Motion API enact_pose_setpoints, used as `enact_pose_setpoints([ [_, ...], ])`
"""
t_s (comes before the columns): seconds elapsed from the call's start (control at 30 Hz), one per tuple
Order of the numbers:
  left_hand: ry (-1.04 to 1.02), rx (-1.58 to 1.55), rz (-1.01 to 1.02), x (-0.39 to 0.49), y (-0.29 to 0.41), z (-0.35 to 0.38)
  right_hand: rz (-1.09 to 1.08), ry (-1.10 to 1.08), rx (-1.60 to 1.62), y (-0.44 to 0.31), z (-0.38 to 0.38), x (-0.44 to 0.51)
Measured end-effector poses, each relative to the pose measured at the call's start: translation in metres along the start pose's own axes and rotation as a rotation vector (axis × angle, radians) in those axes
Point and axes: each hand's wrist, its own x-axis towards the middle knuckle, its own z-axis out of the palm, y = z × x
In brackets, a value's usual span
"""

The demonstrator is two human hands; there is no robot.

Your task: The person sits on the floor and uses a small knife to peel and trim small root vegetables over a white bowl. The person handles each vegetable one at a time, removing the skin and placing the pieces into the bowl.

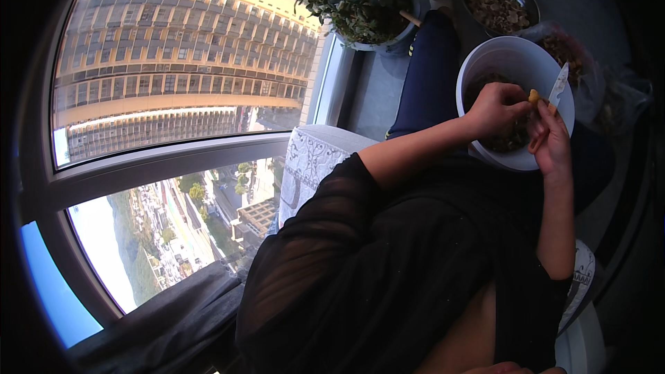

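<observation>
A white plastic bucket [558, 109] with dark, loose bits inside stands between my legs. Over its opening, my left hand [499, 109] reaches in from the left, its fingertips pinched at a small yellowish piece [534, 96]. My right hand [553, 140] grips a small knife [560, 83] with an orange handle; its stained blade points up and away, over the bucket's right rim. The right thumb and fingertips are close beside the yellowish piece, and whether they touch it is hard to tell. Fingers partly cover the knife handle.
Beyond the bucket, a metal bowl [535, 15] holds pale brown pieces. Clear plastic bags [592, 78] with brownish contents lie to its right. A potted leafy plant [363, 5] stands ahead by a large window [176, 150]. A patterned fabric seat [311, 161] is on my left.
</observation>
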Motion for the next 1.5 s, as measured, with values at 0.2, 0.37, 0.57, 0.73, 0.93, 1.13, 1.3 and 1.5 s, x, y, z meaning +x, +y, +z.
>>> enact_pose_setpoints([
  [0.2, -0.035, 0.430, -0.085, 0.003, -0.002, -0.014, 0.011, -0.024, 0.103, -0.003, -0.004, 0.001],
  [0.37, 0.200, 0.563, 0.222, 0.002, -0.011, -0.012, -0.115, 0.039, -0.130, -0.001, 0.001, 0.000],
  [0.57, -0.057, -0.387, -0.106, -0.001, -0.004, -0.006, -0.173, 0.094, -0.409, 0.000, 0.013, -0.008],
  [0.73, -0.099, -0.432, -0.104, -0.004, 0.002, -0.007, -0.205, 0.076, -0.442, -0.001, 0.016, -0.010],
  [0.93, -0.125, -0.349, -0.017, -0.005, 0.002, -0.012, -0.215, 0.081, -0.472, -0.005, 0.007, -0.007],
  [1.13, -0.065, -0.091, 0.259, -0.005, -0.001, -0.013, -0.301, 0.228, -0.730, -0.010, 0.002, -0.002],
  [1.3, 0.011, 0.032, 0.392, -0.003, -0.001, -0.010, -0.332, 0.106, -0.788, -0.016, 0.006, -0.013],
  [1.5, 0.072, 0.053, 0.455, -0.002, -0.003, -0.005, -0.467, -0.089, -0.825, -0.011, 0.018, -0.019],
])
